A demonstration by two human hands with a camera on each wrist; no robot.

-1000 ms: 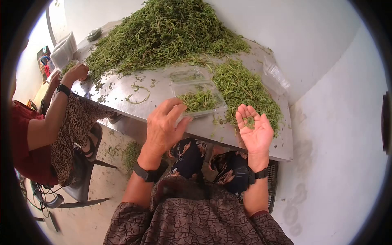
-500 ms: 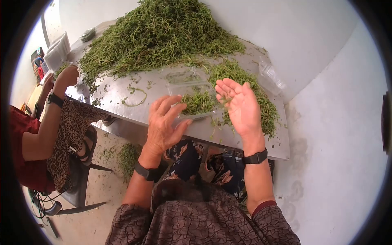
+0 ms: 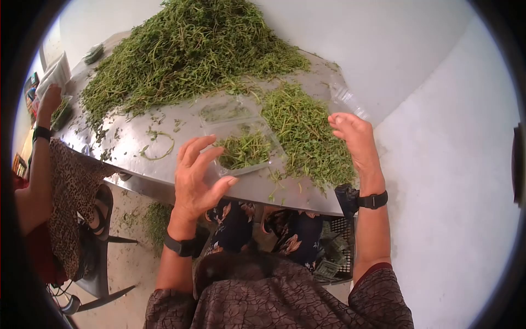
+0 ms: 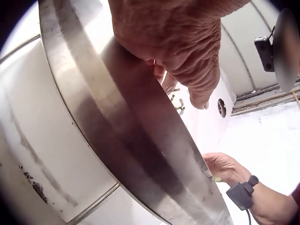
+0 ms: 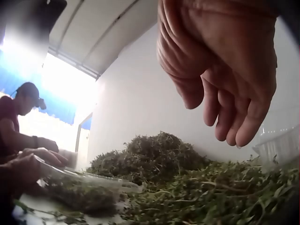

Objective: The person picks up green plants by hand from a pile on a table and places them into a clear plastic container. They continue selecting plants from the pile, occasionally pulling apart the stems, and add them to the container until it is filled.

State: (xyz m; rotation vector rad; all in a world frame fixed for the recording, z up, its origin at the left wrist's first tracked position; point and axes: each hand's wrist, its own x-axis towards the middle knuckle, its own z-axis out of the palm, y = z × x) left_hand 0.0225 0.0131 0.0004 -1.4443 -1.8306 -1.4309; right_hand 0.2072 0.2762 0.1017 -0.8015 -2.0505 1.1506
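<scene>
Head view: left hand (image 3: 193, 183), fingers wide, apparently steadies the clear container (image 3: 253, 168); right hand (image 3: 359, 138), loosely curved, seemingly empty, hangs near greens (image 3: 304, 131).

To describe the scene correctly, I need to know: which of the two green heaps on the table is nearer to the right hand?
The smaller, lower heap, close to the right hand; the larger, taller heap stands farther back.

You can read no text, label, brand, number or sign in any view, including on the clear plastic box (image 3: 254, 169) at your twelve o'clock.
</scene>
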